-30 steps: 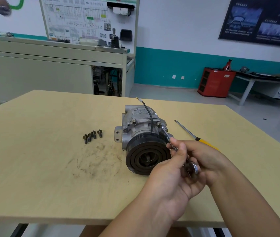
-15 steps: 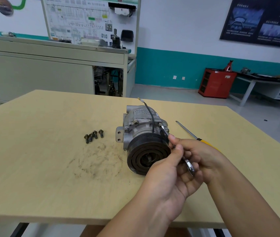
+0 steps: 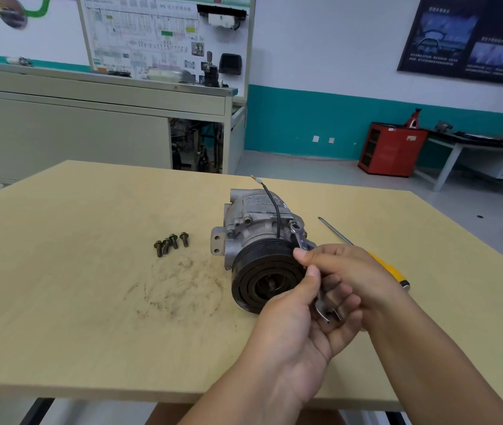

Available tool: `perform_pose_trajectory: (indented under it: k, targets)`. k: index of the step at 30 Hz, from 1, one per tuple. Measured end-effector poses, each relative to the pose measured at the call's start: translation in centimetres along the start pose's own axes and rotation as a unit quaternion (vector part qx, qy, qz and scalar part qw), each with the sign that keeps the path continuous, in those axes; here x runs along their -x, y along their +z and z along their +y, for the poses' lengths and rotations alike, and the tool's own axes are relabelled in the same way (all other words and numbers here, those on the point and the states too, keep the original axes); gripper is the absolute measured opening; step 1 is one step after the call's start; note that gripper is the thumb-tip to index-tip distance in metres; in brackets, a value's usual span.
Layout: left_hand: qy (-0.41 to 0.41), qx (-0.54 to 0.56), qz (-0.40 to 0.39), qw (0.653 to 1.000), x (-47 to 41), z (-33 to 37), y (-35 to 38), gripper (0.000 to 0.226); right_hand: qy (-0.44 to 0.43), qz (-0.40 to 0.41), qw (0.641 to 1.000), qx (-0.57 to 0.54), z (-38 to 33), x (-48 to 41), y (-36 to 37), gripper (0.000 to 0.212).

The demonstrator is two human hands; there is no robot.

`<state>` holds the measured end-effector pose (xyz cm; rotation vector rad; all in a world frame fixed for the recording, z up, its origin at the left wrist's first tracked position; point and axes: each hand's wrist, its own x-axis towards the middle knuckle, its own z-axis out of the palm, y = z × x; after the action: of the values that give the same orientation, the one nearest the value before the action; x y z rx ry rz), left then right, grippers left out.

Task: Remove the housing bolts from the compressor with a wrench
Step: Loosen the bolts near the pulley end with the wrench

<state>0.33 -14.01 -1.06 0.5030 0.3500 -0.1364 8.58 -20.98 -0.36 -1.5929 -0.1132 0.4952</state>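
Observation:
A grey metal compressor [image 3: 253,219] with a black pulley [image 3: 264,279] facing me lies on the wooden table [image 3: 75,302]. A steel wrench [image 3: 301,239] reaches from my hands up to a bolt on the housing's right shoulder. My right hand [image 3: 351,271] pinches the wrench shaft just below that end. Closer to me, my left hand [image 3: 299,326] curls around the wrench's lower open end [image 3: 324,314]. Several removed bolts [image 3: 171,243] lie in a row to the left of the compressor.
A screwdriver [image 3: 336,233] with a yellow handle lies on the table behind my right hand. A dirty smudge [image 3: 176,289] marks the tabletop left of the pulley. Beyond the table stand a grey cabinet [image 3: 90,133], a red cabinet [image 3: 391,148] and a workbench.
The lower end of the wrench has swung down and toward me between my hands. Both hands keep their hold on it, and the compressor and bolts have not moved.

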Motion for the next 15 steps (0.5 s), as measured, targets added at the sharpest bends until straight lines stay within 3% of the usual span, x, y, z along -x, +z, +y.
perform_pose_trajectory:
  k: [5, 9, 15]
  targets:
    - [-0.024, 0.050, -0.012, 0.998, -0.1, -0.1, -0.4, 0.043, -0.036, 0.032, 0.996, 0.069, 0.3, 0.0, -0.1, 0.037]
    - [-0.043, 0.074, -0.015, 0.996, -0.3, -0.2, -0.2, 0.036, -0.017, -0.020, 0.999, 0.046, 0.1, 0.1, -1.2, 0.030]
    - [-0.074, 0.104, -0.044, 0.991, -0.6, -0.6, 0.0, 0.045, 0.020, -0.062, 0.998, -0.003, 0.1, 0.2, -1.5, 0.023]
